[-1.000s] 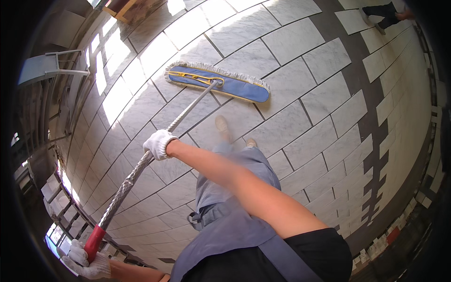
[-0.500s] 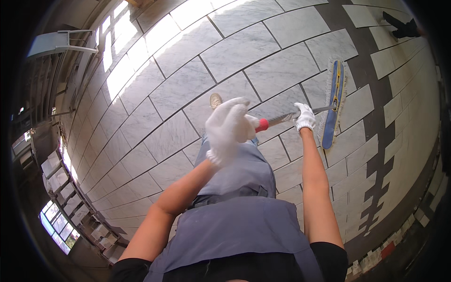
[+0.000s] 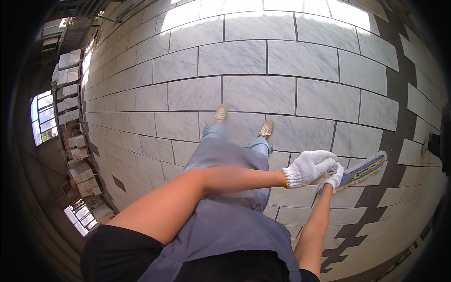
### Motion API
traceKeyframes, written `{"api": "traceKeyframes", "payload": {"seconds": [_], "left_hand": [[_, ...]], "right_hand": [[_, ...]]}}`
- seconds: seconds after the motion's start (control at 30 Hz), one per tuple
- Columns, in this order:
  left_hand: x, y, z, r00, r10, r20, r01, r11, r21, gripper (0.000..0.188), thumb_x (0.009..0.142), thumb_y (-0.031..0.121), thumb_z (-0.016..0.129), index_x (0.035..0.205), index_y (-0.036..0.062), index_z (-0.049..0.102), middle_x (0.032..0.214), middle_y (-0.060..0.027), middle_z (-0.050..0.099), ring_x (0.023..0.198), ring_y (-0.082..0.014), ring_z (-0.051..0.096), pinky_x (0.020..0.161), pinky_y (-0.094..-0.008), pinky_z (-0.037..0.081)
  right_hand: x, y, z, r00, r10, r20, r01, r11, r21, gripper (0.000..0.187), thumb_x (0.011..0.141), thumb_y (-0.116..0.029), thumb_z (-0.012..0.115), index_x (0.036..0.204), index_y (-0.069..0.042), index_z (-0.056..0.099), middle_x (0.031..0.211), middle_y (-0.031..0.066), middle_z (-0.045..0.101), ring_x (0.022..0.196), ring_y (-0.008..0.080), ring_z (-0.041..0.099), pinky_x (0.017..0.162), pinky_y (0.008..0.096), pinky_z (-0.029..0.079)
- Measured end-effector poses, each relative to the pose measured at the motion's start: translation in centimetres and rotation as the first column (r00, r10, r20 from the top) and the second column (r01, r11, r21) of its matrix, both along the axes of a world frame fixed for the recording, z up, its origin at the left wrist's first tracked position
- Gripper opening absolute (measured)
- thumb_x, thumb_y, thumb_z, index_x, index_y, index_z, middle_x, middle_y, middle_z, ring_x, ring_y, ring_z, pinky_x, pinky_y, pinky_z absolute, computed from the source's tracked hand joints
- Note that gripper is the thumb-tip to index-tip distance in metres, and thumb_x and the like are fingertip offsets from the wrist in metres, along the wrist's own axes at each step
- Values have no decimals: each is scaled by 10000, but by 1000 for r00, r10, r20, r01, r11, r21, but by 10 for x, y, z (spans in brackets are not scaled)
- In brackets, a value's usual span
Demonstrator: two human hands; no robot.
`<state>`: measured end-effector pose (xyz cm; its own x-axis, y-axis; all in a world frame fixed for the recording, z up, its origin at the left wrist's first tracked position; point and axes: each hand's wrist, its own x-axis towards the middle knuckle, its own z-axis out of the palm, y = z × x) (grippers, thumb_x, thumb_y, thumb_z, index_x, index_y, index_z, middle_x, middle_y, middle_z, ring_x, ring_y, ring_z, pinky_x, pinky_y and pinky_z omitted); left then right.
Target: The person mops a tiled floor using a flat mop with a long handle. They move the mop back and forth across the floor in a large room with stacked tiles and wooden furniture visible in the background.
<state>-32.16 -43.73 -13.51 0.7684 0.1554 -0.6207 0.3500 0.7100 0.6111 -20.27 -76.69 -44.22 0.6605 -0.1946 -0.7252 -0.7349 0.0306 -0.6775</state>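
A flat dust mop [image 3: 364, 173] with a blue back, yellow strip and pale fringe lies on the tiles at my right, tilted across the grey gap. My left hand [image 3: 310, 167], in a white knitted glove, reaches across my body with curled fingers closed near the mop head. Just beside it, also gloved, my right hand [image 3: 334, 177] is closed around the mop's handle. The two hands overlap and cover the handle; its red end does not show.
Large marbled tiles [image 3: 257, 96] form the floor, with dark joints. A grey strip [image 3: 392, 110] runs down the right side, with more tiles beyond. Stacked white boxes [image 3: 70, 89] line the left. Something dark, perhaps a person's foot [image 3: 434, 146], shows at the right edge.
My body and view have turned. My left hand has swung right to meet my right hand. The mop head has gone lower in view and changed angle; its red handle end is now hidden.
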Motion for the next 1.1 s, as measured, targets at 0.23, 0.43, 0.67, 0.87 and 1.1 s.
{"api": "traceKeyframes", "payload": {"seconds": [0.23, 0.43, 0.67, 0.87, 1.1], "left_hand": [[-47, 103, 50, 983, 161, 89, -172, 977, 126, 259, 984, 180, 657, 1169, 12, 726, 1042, -63, 751, 842, -98, 684, 764, -260, 559], [-161, 244, 71, 922, 387, -29, -374, 904, 206, 292, 1009, 181, 641, 1196, -42, 669, 780, -117, 722, 627, -120, 657, 564, -258, 516], [-467, 365, 56, 603, 797, 41, -662, 470, 584, 367, 1012, 217, 606, 1242, -68, 610, 675, -43, 633, 552, -133, 596, 596, -265, 498], [-717, 418, 189, 328, 912, 245, -617, 11, 787, 503, 1031, 133, 533, 1483, -59, 424, 646, 58, 221, 577, -66, 220, 673, -221, 323], [-799, 438, 233, 503, 743, 442, -241, -370, 897, 516, 1018, 125, 423, 1467, -130, 409, 661, 52, 209, 608, -79, 230, 632, -260, 249]], "right_hand": [[-16, 85, -5, 931, 337, 138, -319, 937, -141, 291, 888, -166, 709, 1153, -48, 688, 1148, 121, 664, 1008, 283, 634, 922, 397, 526], [-66, 282, 31, 153, 954, 258, -660, 293, -691, 290, 891, -59, 659, 1173, -76, 726, 1048, 114, 764, 947, 264, 718, 1116, 413, 447], [-268, 576, 70, -455, 872, 182, -587, -140, -797, 184, 824, -174, 696, 998, -178, 755, 883, 77, 740, 907, 300, 690, 956, 425, 513], [-566, 809, 157, -661, 642, 387, -692, -323, -645, 200, 816, -177, 673, 992, -195, 768, 863, 48, 739, 920, 267, 685, 872, 400, 492], [-743, 964, 214, -876, 306, 373, -479, -637, -604, 264, 729, -156, 734, 965, -261, 789, 908, 78, 756, 909, 308, 728, 761, 421, 575]]}}
